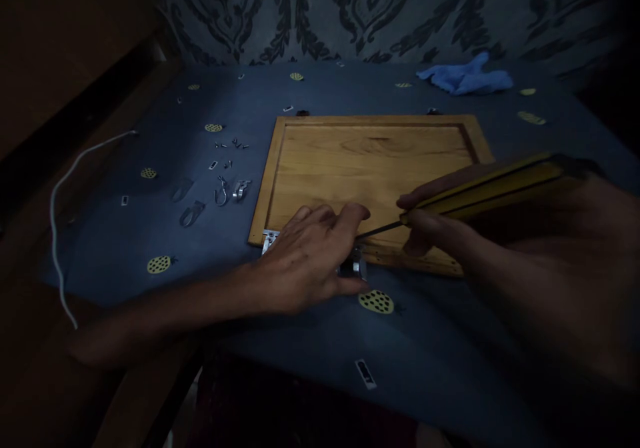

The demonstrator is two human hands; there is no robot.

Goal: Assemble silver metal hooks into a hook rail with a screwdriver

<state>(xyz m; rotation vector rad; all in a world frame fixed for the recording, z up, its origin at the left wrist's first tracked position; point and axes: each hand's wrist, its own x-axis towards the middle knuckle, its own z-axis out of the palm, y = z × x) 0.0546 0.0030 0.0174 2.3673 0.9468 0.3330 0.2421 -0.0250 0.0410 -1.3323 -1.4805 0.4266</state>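
Observation:
A wooden cabinet door panel [370, 161] lies flat on a blue cloth with yellow spotted shapes [280, 341]. My left hand [310, 258] rests on the panel's near edge, its fingers curled over a metal hinge [350, 268] with another metal piece [269, 240] showing at the corner. My right hand [445, 225] grips a screwdriver with a yellow and black handle [500, 188]. Its dark shaft [377, 231] points left toward the hinge under my left fingers.
Small screws [233, 145] and metal hinge parts [230, 191] lie scattered left of the panel. A blue rag [467, 78] sits at the far right. A white cable [57, 215] trails along the left edge. Patterned wallpaper stands behind.

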